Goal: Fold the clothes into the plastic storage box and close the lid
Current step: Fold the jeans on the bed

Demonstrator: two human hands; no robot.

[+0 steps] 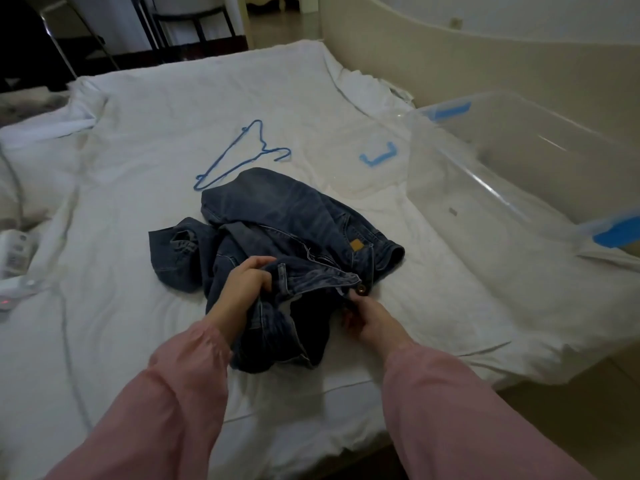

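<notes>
A crumpled pair of dark blue jeans (294,220) lies in a heap on the white bed sheet (156,133). My left hand (244,284) grips the waistband on its left side. My right hand (369,315) pinches the waistband's right end just below the metal button. The clear plastic storage box (519,188) with blue latches stands open and empty on the bed's right side. Its clear lid (367,168) with a blue clip lies flat on the sheet beside the box.
A blue wire hanger (242,154) lies on the sheet beyond the jeans. White devices and a cable (14,258) sit at the left edge. A cream headboard (485,57) runs along the right, and dark chair frames stand beyond the bed.
</notes>
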